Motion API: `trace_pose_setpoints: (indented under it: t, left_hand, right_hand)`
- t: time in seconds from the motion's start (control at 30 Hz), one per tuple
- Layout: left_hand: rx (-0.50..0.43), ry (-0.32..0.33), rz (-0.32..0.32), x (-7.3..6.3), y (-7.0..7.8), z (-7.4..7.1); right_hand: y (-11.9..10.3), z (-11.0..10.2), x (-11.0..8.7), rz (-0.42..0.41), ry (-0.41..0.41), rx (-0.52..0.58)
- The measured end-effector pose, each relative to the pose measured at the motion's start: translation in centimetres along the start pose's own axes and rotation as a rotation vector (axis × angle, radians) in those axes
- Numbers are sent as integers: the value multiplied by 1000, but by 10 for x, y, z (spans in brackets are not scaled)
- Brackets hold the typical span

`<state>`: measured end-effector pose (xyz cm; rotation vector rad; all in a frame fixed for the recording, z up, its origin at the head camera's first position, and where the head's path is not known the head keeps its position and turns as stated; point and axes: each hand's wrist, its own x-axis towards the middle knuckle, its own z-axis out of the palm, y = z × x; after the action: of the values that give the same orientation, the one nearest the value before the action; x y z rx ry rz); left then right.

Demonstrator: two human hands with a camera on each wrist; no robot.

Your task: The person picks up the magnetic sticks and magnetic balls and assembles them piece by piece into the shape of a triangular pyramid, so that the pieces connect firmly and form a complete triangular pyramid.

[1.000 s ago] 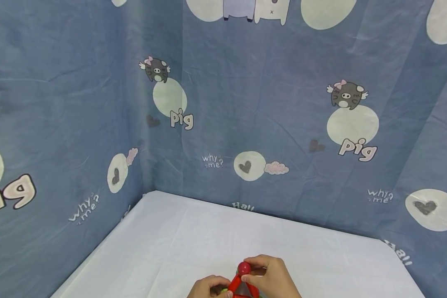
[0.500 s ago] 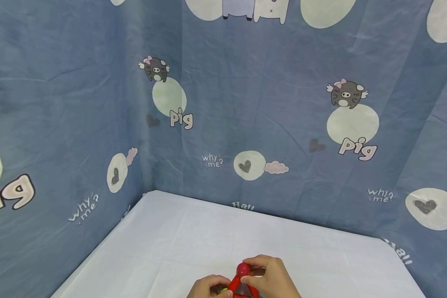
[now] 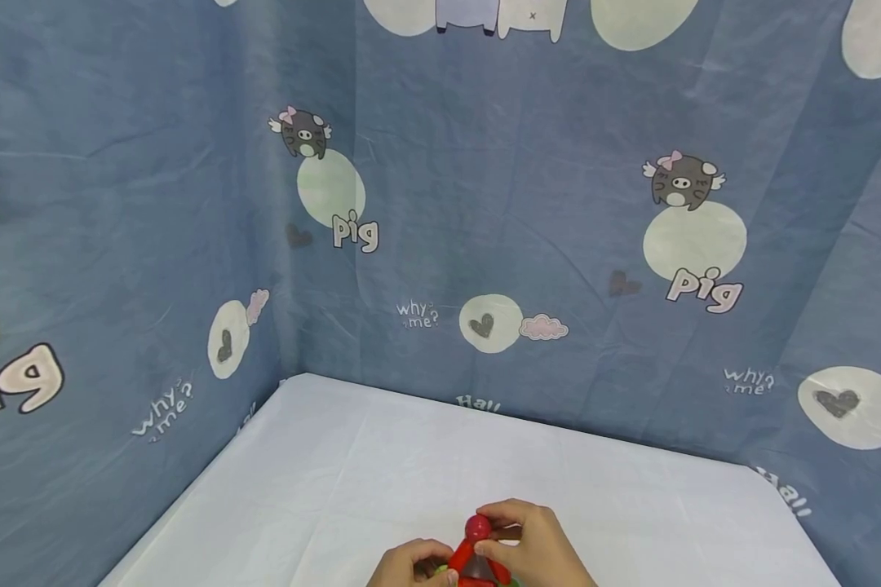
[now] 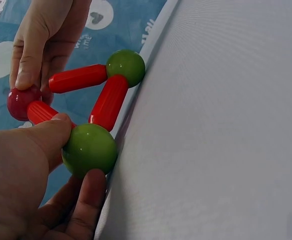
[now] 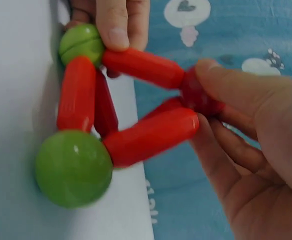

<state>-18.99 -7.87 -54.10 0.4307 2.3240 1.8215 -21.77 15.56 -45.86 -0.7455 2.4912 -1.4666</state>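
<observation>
A small frame of red rods and balls sits low in the head view, on the white tabletop. My left hand [image 3: 411, 564] holds its near-left corner, a green ball [image 4: 89, 150], with the thumb across the end of a red rod [image 4: 42, 113]. At the peak, my right hand [image 3: 534, 540] pinches a glossy red ball [image 3: 477, 527] between thumb and fingers. A second green ball [image 5: 74, 168] joins more red rods at the base. One sloping rod [image 5: 153, 137] runs from it up to the fingers at the red ball. The base is partly cut off in the head view.
The white-covered table [image 3: 352, 481] spreads beyond and beside the hands. A blue cloth wall [image 3: 484, 204] with printed pigs and words rises behind its far edge, and another blue cloth side [image 3: 117, 269] stands to the left.
The red ball and the fingers pinching it have edged slightly left. Both hands keep their holds, and the head view has tilted a little downward.
</observation>
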Motion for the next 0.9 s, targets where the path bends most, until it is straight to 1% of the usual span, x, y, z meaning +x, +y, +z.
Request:
trace_pose_setpoints:
  t: [0.07,0.17,0.27,0.37,0.47,0.53,0.73,0.9]
  left_hand:
    - [4,6,-8,0,0,0]
    - [11,9,-26,1,0,1]
    - [13,8,-40,0,1,1]
    - [10,7,-50,-1,1,0]
    - [12,8,-42,-2,2,0]
    - [12,8,-35,-2,4,1]
    - [-12,-4,-5,-4,6,1]
    - [-22,-1,1,-5,8,2]
  right_hand:
    - [3,-4,0,23,-46,8]
    - [9,-12,0,91,-121,31]
    - [17,-19,-2,145,-166,46]
    - [23,-21,-3,150,-215,72]
    - [28,-19,-3,122,-254,93]
    - [30,-17,-3,110,-259,106]
    - [32,-14,-2,92,-244,90]
    - [32,-13,-2,76,-232,78]
